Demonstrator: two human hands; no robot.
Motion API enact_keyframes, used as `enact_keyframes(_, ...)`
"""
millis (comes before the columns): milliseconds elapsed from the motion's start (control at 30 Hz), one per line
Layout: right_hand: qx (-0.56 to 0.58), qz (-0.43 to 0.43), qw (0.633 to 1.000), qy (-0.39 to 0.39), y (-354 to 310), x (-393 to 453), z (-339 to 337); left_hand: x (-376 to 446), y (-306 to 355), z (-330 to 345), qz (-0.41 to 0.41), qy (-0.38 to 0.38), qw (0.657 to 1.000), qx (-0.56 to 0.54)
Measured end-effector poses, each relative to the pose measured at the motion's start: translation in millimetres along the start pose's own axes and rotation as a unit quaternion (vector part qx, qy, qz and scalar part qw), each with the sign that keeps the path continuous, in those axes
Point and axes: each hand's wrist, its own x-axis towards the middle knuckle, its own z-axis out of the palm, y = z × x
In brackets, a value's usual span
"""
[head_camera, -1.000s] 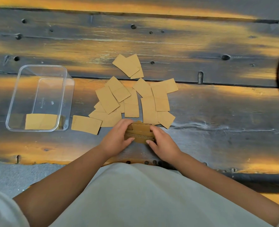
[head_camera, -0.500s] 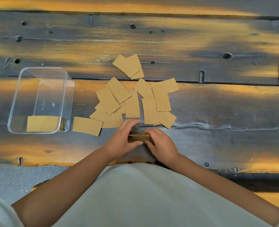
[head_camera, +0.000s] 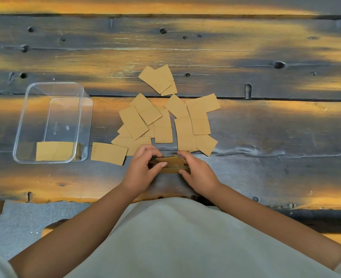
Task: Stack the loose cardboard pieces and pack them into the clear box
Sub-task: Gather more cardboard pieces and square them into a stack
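Tilted up again since half a second ago — small cardboard stack (head_camera: 170,164), top face showing, long axis left to right, parallel to near table (head_camera: 265,167) edge. Held between both hands: left hand (head_camera: 140,171) clamped on left end, right hand (head_camera: 198,174) on right end. Loose cardboard pieces (head_camera: 165,121) just beyond fingertips. Clear box (head_camera: 21,121) well left — long axis front to back, some pieces inside at near end.

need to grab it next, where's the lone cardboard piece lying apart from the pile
In the head view the lone cardboard piece lies flat on the table, between the clear box on its left and the left hand.
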Motion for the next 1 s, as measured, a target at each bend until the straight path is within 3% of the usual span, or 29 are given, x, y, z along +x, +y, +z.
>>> enact_keyframes(267, -0.021, -0.047, 0.999, 0.003, 2, 0, -1, -15, -21, -21, -0.036, -0.002, 0.999, 0.029)
enact_keyframes(433, -0.038, -0.054, 0.998, 0.002, 3, 2, 0, -20, -36, -30, -0.093, -0.055, 0.984, 0.143)
enact_keyframes(633, -0.079, -0.053, 0.995, 0.020, 6, 2, 1, 0, -14, -23, 0.041, -0.133, 0.974, 0.182)
enact_keyframes(867, -0.115, -0.025, 0.993, 0.018, 7, -6, -4, 7, -26, 6, -0.011, -0.220, 0.947, 0.232)
enact_keyframes(1000, -0.164, -0.094, 0.982, 0.015, 1, -12, -7, 1, -28, 8, 0.025, -0.178, 0.917, 0.357)
